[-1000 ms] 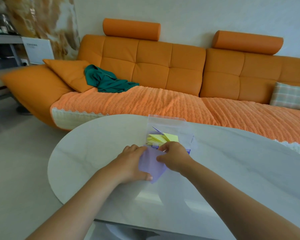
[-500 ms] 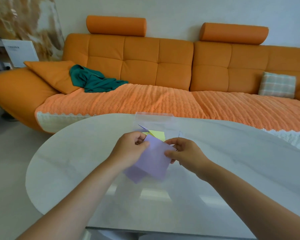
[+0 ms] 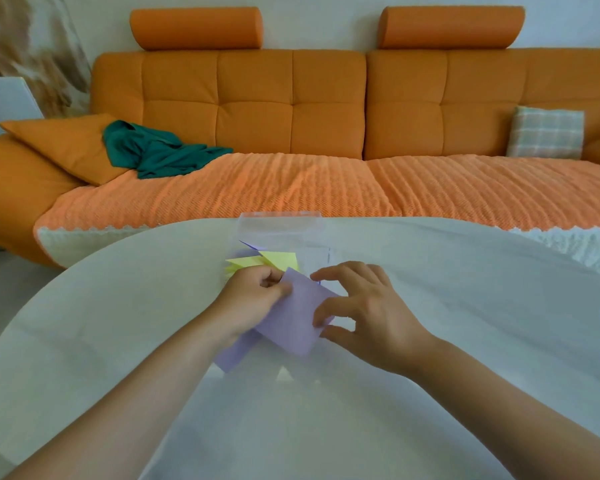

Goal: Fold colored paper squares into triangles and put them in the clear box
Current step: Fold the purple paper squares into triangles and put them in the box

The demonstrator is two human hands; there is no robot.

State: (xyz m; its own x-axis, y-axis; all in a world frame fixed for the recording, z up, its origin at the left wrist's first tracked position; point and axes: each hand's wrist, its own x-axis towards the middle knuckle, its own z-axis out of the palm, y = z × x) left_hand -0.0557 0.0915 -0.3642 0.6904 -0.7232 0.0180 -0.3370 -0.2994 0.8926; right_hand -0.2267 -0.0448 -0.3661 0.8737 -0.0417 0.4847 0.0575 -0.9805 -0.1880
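L hand (image 3: 255, 299) pinches purple paper (image 3: 297, 320) | R hand (image 3: 368, 317) touches it | clear box (image 3: 278, 227) behind

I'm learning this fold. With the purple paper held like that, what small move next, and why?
Probably pinch the free edge of the purple paper with the right hand: only the left hand pinches it, the right hovers spread at its edge, and it is unfolded.

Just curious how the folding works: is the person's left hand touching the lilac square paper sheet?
Touching. The head view shows the left hand pinching the lilac square paper sheet at its upper corner, thumb on top.
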